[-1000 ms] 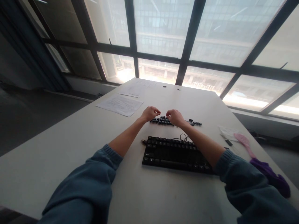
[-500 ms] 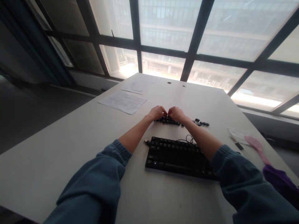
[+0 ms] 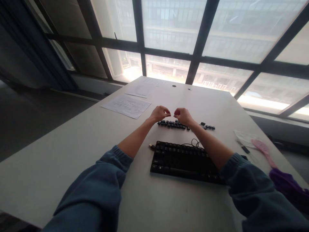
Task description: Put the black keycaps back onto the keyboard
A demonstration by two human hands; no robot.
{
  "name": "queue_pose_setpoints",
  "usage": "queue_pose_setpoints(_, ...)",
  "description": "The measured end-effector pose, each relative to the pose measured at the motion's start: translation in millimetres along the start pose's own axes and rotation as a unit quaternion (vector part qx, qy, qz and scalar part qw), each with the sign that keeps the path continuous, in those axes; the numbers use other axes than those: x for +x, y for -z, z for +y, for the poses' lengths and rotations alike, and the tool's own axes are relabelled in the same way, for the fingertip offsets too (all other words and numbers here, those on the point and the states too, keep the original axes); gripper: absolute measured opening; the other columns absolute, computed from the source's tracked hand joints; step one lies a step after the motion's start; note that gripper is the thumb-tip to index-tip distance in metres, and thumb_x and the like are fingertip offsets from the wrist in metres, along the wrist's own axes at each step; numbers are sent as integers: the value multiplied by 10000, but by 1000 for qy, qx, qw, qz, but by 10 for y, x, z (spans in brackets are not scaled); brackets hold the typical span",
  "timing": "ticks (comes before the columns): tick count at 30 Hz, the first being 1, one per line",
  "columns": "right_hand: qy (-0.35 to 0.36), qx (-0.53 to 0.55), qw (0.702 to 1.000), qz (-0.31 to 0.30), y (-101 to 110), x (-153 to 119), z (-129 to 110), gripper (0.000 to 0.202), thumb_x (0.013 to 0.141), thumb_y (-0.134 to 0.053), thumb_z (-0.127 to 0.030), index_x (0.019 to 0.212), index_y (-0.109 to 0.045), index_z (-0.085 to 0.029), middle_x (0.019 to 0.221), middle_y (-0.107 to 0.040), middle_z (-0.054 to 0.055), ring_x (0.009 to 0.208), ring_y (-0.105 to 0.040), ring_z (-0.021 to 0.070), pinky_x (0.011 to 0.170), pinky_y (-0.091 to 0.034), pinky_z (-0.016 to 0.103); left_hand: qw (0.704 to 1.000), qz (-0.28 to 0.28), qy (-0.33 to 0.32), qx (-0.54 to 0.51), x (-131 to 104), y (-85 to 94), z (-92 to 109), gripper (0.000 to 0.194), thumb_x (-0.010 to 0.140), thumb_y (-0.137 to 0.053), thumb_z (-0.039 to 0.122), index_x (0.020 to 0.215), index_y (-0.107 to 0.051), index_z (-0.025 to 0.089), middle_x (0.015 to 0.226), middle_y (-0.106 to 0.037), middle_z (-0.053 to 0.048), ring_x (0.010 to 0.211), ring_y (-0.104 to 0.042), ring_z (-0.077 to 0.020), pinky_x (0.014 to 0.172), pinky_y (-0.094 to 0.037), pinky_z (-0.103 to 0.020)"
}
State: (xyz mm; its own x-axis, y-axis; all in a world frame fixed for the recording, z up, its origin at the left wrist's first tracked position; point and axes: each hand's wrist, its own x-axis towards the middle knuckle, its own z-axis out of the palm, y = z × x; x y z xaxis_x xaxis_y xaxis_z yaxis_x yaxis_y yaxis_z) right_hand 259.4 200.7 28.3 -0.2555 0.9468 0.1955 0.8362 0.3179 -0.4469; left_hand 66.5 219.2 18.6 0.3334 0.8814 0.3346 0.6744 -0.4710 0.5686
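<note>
"Since the fingertips were nearly meeting over the loose keys [image 3: 172, 125] half a second ago, what has changed now?"

"The left hand [image 3: 158, 113] and the right hand [image 3: 183, 116] have lifted a little and drawn apart, leaving a narrow gap between their fingertips."

"Are they holding anything?"

"I can't tell. On the left, thumb and forefinger are bent towards each other, as if pinching. The right fingers curl inward in much the same way. Something as small as one key could be hidden in either."

"So what does the change mean for the handwork?"

"I'd judge it a brief break in contact with the row, with both hands close enough to reach it."

"And where are the loose keys exactly?"

"On the white table [image 3: 84, 145], just below the hands as we see it, in a ragged row. A few more lie beyond the right wrist, to its right."

"What about the keyboard?"

"The black keyboard [image 3: 183, 170] lies nearer the person, partly under the right forearm. Its middle looks dark and bare of keys, while keys show along the top and the near edge. Its plug [image 3: 152, 146] sits beside the upper left corner."

"Anything off to the side?"

"Sheets of paper [image 3: 126, 104] at the left; at the right, a pink object with a handle [image 3: 262, 146] beside purple cloth [image 3: 285, 183]."
</note>
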Motion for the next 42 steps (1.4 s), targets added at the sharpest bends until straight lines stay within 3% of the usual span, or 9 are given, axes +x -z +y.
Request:
queue_pose_setpoints(3, 51, 55, 995, 67, 129, -363, -30, 82, 869, -681, -201, 923, -736, -172, 928, -748, 57, 886, -670, 182, 843, -486, 296, 998, 41, -38, -19, -203, 119, 206, 174, 808, -772, 341, 874, -823, 188, 852, -785, -51, 744, -649, -168, 725, -498, -277)
queue_pose_setpoints(6, 116, 125, 977, 125, 203, -859, -78, 35, 842, -700, -166, 834, -727, -187, 875, -728, 41, 844, -666, 195, 833, -493, 330, 991, 70, -104, -42, -606, 189, 433, 144, 817, -783, 341, 846, -808, 203, 872, -779, -48, 793, -655, -187, 797, -513, -319)
queue_pose_setpoints(8, 140, 148, 971, 127, 205, -1202, -130, 42, 855, -709, -164, 838, -724, -199, 890, -719, 42, 861, -661, 204, 836, -496, 345, 986, 72, -139, -57, -948, 202, 546, 123, 842, -772, 334, 847, -798, 214, 892, -776, -45, 863, -663, -196, 870, -513, -343)
queue_pose_setpoints(11, 171, 156, 968, 93, 132, -1615, -233, 77, 860, -736, -142, 841, -721, -216, 906, -719, 37, 888, -650, 206, 849, -489, 355, 981, 36, -172, -79, -1428, 182, 615, 122, 868, -757, 335, 846, -788, 219, 893, -772, -47, 857, -652, -185, 841, -520, -331)
queue_pose_setpoints(15, 199, 127, 970, 58, -31, -1871, -341, 110, 845, -765, -118, 828, -721, -217, 896, -718, 32, 887, -643, 205, 868, -469, 373, 979, 13, -185, -89, -1784, 118, 593, 112, 878, -750, 322, 861, -784, 217, 880, -773, -53, 841, -631, -181, 792, -525, -313)
queue_pose_setpoints(22, 215, 106, 970, 48, -159, -1913, -354, 98, 860, -762, -138, 840, -713, -219, 909, -725, 33, 909, -634, 209, 873, -446, 380, 979, -13, -194, -69, -1864, 44, 599, 120, 887, -739, 329, 850, -788, 225, 888, -777, -47, 831, -611, -184, 792, -527, -318)
queue_pose_setpoints(34, 237, 83, 966, 57, -241, -1933, -336, 90, 888, -744, -166, 815, -712, -208, 896, -739, 27, 868, -625, 193, 848, -424, 360, 965, 1, -262, -6, -1865, 59, 587, 98, 905, -721, 281, 847, -779, 229, 894, -771, -19, 826, -586, -169, 802, -509, -310)
queue_pose_setpoints(42, 233, 63, 968, 61, -240, -1941, -329, 86, 893, -741, -178, 816, -725, -214, 868, -728, 27, 866, -611, 197, 842, -415, 355, 969, -12, -246, 28, -1849, 93, 609, 140, 919, -702, 295, 825, -776, 224, 884, -704, -38, 852, -564, -174, 781, -499, -299)
